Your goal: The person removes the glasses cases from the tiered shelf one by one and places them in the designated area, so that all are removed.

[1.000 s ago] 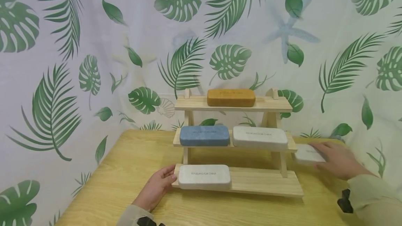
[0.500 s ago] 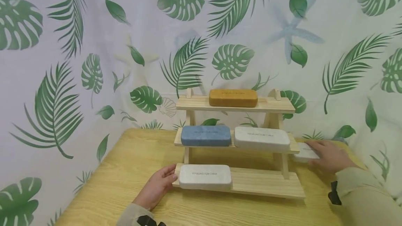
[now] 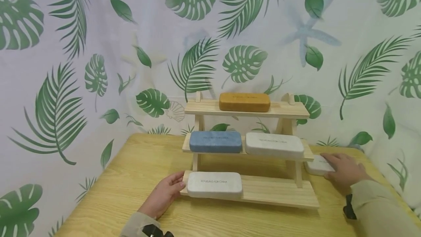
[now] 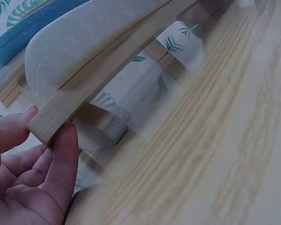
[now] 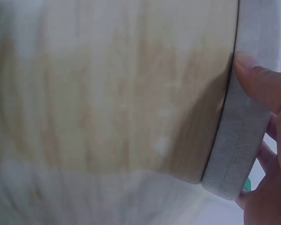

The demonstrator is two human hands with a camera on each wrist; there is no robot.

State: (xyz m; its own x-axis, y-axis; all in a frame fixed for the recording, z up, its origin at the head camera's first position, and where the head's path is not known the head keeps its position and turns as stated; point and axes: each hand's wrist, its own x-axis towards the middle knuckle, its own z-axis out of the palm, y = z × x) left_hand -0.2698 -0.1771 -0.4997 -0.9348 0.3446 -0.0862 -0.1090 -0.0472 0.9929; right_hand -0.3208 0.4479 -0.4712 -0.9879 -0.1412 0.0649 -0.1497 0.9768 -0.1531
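Note:
A three-tier wooden display stand (image 3: 277, 191) stands on the table. My left hand (image 3: 164, 194) pinches the left end of its bottom shelf; in the left wrist view the thumb and fingers (image 4: 65, 145) meet around the board's corner. Right beside them, a white glasses case (image 3: 214, 184) lies on that shelf. Behind the stand's right side, my right hand (image 3: 346, 169) grips another white glasses case (image 3: 318, 165), low at the tabletop. In the right wrist view the thumb presses that case's near long side (image 5: 229, 145), with fingers over the far side.
On the middle shelf a blue glasses case (image 3: 215, 142) and a white glasses case (image 3: 274, 145) sit side by side. An orange-brown glasses case (image 3: 245, 102) rests on the top shelf. A leaf-patterned curtain (image 3: 148, 28) hangs behind the wooden table (image 3: 125, 185).
My right hand has moved left with the white glasses case, closer to the stand, then slightly toward me. My left hand has stayed on the shelf end.

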